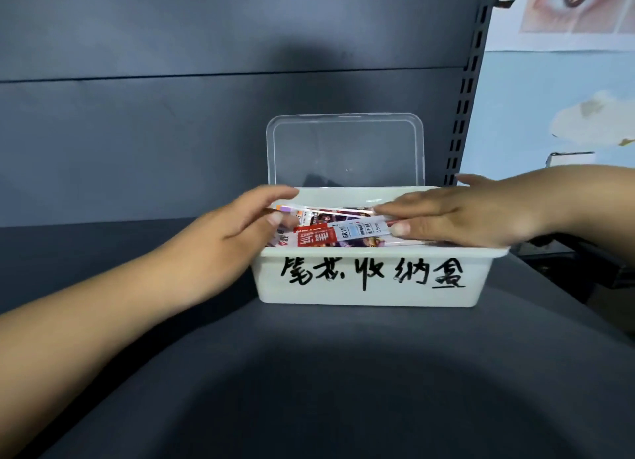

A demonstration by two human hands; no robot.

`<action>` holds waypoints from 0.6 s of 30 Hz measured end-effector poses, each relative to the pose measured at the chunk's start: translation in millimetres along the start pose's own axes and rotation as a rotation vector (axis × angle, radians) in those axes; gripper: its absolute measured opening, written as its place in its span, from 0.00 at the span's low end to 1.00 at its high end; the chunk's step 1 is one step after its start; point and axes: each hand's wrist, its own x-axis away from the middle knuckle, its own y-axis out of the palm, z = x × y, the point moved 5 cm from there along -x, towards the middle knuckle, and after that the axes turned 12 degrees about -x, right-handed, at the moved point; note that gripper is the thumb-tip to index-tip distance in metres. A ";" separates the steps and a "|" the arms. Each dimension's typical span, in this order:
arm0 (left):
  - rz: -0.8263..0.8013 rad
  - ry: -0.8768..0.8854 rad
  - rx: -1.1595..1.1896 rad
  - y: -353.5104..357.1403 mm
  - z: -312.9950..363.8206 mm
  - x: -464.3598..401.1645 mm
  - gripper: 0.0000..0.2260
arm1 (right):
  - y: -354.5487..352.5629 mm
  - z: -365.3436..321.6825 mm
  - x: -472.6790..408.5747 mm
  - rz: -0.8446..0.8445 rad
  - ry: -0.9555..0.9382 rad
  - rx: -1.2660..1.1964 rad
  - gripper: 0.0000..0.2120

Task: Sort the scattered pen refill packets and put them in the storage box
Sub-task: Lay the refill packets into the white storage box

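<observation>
A white storage box (pixel 371 288) with black handwritten characters on its front stands on the dark shelf. Its clear lid (pixel 345 149) leans upright behind it. Several pen refill packets (pixel 343 233) lie inside, red, white and purple. My left hand (pixel 247 218) reaches over the box's left rim and pinches the left ends of the packets. My right hand (pixel 457 214) lies over the right rim, thumb and fingers on the right ends of the same packets. Both hands hold the bundle just above the box's opening.
The dark grey shelf surface (pixel 309 372) spreads in front of the box, with a grey back panel (pixel 171 97) behind. A slotted upright post (pixel 464 97) stands at the right, and beyond it a poster on a pale blue wall (pixel 567 80).
</observation>
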 end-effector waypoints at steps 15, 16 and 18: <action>0.103 0.466 -0.452 -11.5 8.9 5.2 0.37 | 5.2 -13.6 -7.4 -0.207 0.208 0.056 0.26; 0.113 0.515 -0.482 -12.2 10.4 6.1 0.35 | 3.9 -13.5 -6.4 -0.187 0.207 0.032 0.26; 0.140 0.579 -0.500 -13.3 11.6 7.1 0.30 | -0.4 -13.6 -2.8 -0.126 0.194 -0.086 0.26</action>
